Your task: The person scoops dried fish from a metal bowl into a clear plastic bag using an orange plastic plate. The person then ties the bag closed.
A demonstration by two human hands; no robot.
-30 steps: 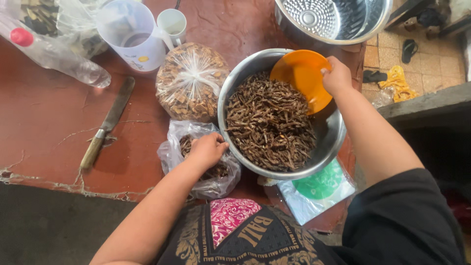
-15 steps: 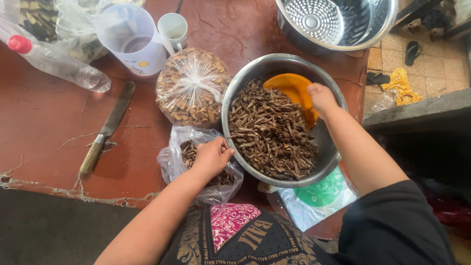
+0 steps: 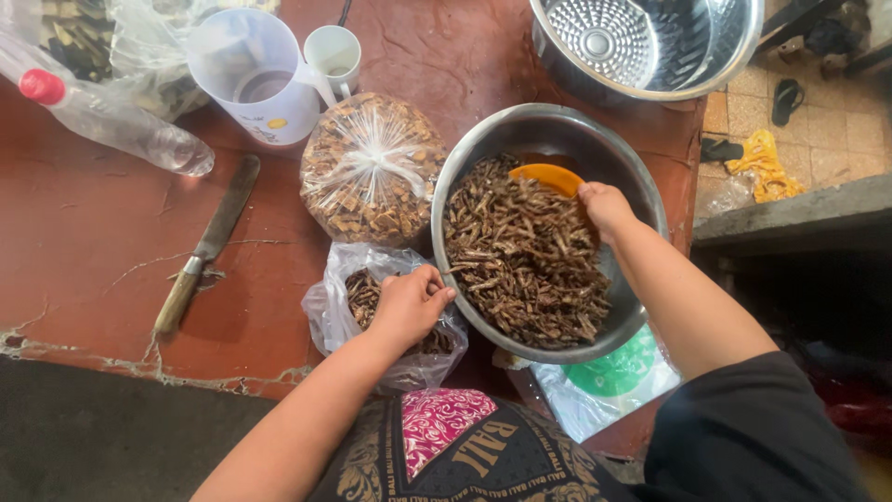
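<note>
A steel bowl full of dried brown strips sits on the red worktop. My right hand grips an orange scoop, which is dug partly into the strips at the bowl's far side. My left hand holds the open mouth of a clear plastic bag just left of the bowl; more of the dried strips lie inside it.
A tied bag of brown chips lies above the open bag. A wooden-handled knife, a plastic bottle, a measuring jug and a white cup lie left. A steel colander stands top right; a green-printed packet lies under the bowl.
My right hand has brought the orange scoop down from the bowl's rim into the dried strips. My left hand has shifted slightly on the bag's mouth.
</note>
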